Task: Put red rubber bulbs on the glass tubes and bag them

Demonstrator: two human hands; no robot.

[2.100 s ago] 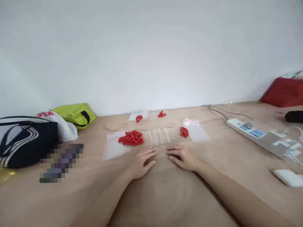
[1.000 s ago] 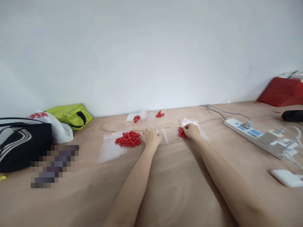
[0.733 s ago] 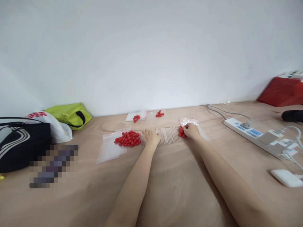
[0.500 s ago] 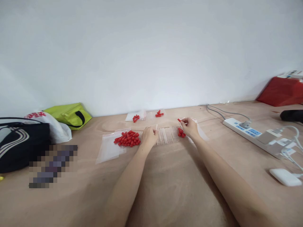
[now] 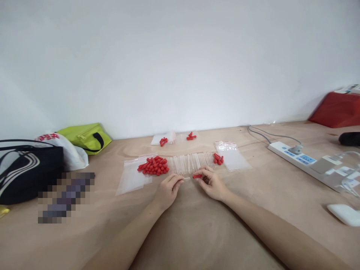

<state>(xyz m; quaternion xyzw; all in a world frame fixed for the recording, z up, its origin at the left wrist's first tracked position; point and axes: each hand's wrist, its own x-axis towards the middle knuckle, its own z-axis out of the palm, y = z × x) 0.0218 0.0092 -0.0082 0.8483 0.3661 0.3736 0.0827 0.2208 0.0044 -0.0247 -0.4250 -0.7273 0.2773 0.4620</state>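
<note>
My left hand [image 5: 169, 190] pinches a thin clear tube [image 5: 186, 178] that points to the right. Facing it, my right hand [image 5: 211, 183] holds a small red rubber bulb [image 5: 197, 176] between its fingertips. A narrow gap separates tube and bulb. Just beyond my hands lies a row of thin clear tubes [image 5: 191, 162], side by side. A large heap of red bulbs [image 5: 153, 165] touches the row's left end, partly on a clear plastic bag [image 5: 129, 177]. At the right end sits a smaller heap of red bulbs [image 5: 218, 159], beside another clear bag [image 5: 236, 158].
Two small groups of red bulbs [image 5: 163, 141] [image 5: 191, 136] lie on bags near the wall. Black [image 5: 33, 172], white [image 5: 71, 152] and green [image 5: 84, 137] bags stand left. At right are a power strip [image 5: 292, 153], cables, a white adapter [image 5: 344, 214] and a red bag [image 5: 337, 108].
Both hands have drawn back toward me and closer together, the left now with a tube clear of the row, the right bringing its red bulb from the right-hand bag. The view has shifted slightly.
</note>
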